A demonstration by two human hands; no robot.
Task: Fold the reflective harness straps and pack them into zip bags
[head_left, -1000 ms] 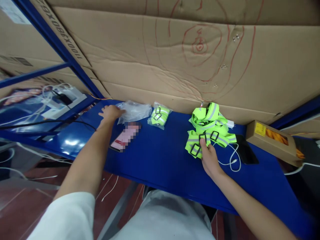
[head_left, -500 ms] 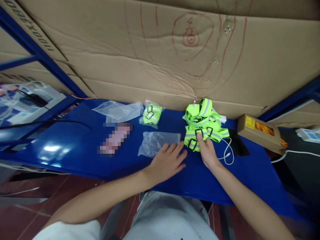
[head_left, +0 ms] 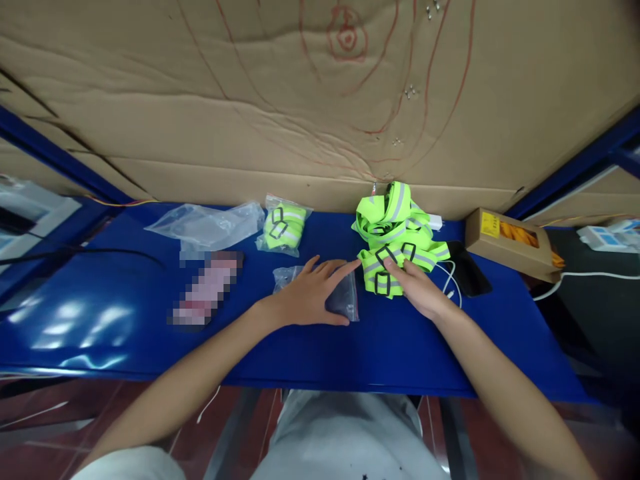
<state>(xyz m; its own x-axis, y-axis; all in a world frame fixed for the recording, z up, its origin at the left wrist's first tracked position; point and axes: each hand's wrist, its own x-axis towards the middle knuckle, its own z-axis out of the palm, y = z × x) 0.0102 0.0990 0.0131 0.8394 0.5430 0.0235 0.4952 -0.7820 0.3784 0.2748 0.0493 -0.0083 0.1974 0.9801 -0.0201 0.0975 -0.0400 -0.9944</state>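
Blue covers the table (head_left: 380, 353), and at its back a heap of green straps (head_left: 390, 225) lies loose, in no bag. To the left is a crumpled bag (head_left: 205, 227). The left hand (head_left: 303, 295) is spread wide over a flat bag (head_left: 346, 297); I see nothing inside. One packed bag (head_left: 286, 229) looks done. The right hand (head_left: 419, 287) pinches a folded strap (head_left: 373, 273) before the heap, not bagged yet.

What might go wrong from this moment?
The clear bag under the left hand looks limp and might crumple or slide. The strap bundle in the right hand lies against the loose strap pile, so the two could tangle. The white cable close by might get caught too.
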